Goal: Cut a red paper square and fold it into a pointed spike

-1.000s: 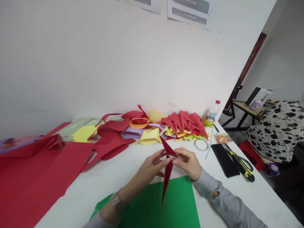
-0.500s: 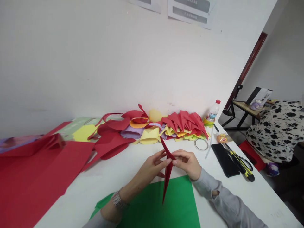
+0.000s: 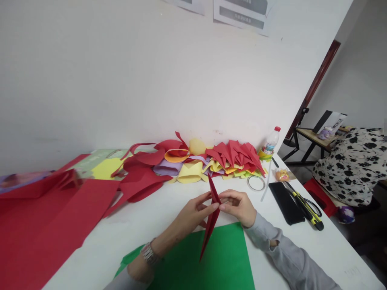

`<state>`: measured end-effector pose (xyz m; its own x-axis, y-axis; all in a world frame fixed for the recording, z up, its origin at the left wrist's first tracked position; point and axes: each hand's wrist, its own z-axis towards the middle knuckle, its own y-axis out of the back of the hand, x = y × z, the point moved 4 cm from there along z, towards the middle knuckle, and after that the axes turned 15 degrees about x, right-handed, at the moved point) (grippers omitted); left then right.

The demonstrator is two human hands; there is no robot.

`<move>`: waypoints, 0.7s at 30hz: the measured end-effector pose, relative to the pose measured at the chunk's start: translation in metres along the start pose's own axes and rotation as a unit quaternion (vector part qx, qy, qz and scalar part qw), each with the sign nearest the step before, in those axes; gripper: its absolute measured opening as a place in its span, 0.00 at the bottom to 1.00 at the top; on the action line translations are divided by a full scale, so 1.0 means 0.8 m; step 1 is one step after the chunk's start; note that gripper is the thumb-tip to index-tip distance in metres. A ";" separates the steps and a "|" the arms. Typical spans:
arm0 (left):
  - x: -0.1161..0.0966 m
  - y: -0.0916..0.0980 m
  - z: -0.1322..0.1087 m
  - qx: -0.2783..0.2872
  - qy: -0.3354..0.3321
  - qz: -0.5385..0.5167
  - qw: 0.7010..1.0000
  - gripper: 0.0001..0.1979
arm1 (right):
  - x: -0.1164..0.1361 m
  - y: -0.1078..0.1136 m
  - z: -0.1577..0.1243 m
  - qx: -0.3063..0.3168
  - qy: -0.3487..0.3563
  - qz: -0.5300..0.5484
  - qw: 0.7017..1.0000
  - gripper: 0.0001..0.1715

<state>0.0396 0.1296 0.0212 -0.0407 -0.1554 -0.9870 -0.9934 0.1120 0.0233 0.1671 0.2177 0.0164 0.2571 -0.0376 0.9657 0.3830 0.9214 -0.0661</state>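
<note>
A folded piece of red paper stands nearly upright between my hands, narrow and pointed at both ends, its lower tip leaning left. My left hand, with a metal watch at the wrist, pinches its middle from the left. From the right, the thumb and fingers of my right hand grip the same spot. Below them a green sheet of paper lies on the white table, partly covered by my left forearm.
Large red paper sheets spread over the left side. Along the wall lie red, purple and yellow paper pieces and folded red paper. To the right are a tape roll, a bottle, a black phone and a yellow-black utility knife.
The red paper has tilted and turned slightly; its lower tip has swung left and its upper tip a little to the right. Both hands stay almost in place, still gripping it.
</note>
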 end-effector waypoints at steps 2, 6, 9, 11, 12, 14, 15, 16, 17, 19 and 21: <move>0.000 0.000 0.000 0.001 0.002 0.008 1.000 0.35 | -0.001 0.000 0.000 0.003 -0.004 0.002 1.000 0.21; 0.004 0.002 0.001 0.006 0.008 0.015 1.000 0.35 | -0.003 0.001 0.000 0.007 -0.011 0.010 1.000 0.21; 0.008 0.003 0.004 0.013 0.012 0.017 1.000 0.35 | -0.004 0.002 -0.001 0.008 -0.018 0.008 1.000 0.22; 0.009 0.003 0.004 0.014 0.013 0.018 1.000 0.35 | -0.005 0.002 -0.001 0.010 -0.023 0.006 1.000 0.23; 0.009 0.003 0.004 0.014 0.013 0.018 1.000 0.35 | -0.005 0.002 -0.001 0.009 -0.023 0.006 1.000 0.23; 0.008 0.002 0.003 0.014 0.012 0.019 1.000 0.35 | -0.005 0.002 -0.001 0.009 -0.022 0.006 1.000 0.23; 0.007 0.002 0.002 0.015 0.012 0.020 1.000 0.35 | -0.005 0.002 -0.001 0.009 -0.021 0.007 1.000 0.23; 0.007 0.001 0.002 0.015 0.012 0.020 1.000 0.34 | -0.005 0.002 -0.001 0.009 -0.020 0.007 1.000 0.23; 0.006 0.001 0.001 0.015 0.013 0.019 1.000 0.34 | -0.005 0.002 -0.001 0.008 -0.020 0.009 1.000 0.23; 0.005 0.000 0.000 0.016 0.012 0.019 1.000 0.33 | -0.005 0.001 -0.001 0.008 -0.018 0.011 1.000 0.23; 0.004 0.000 0.000 0.019 0.007 0.021 1.000 0.32 | -0.004 0.001 0.000 0.008 -0.016 0.012 1.000 0.23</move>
<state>0.0392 0.1288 0.0178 -0.0837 -0.1636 -0.9830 -0.9862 0.1552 0.0581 0.1668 0.2182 0.0133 0.2365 -0.0029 0.9716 0.3621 0.9282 -0.0854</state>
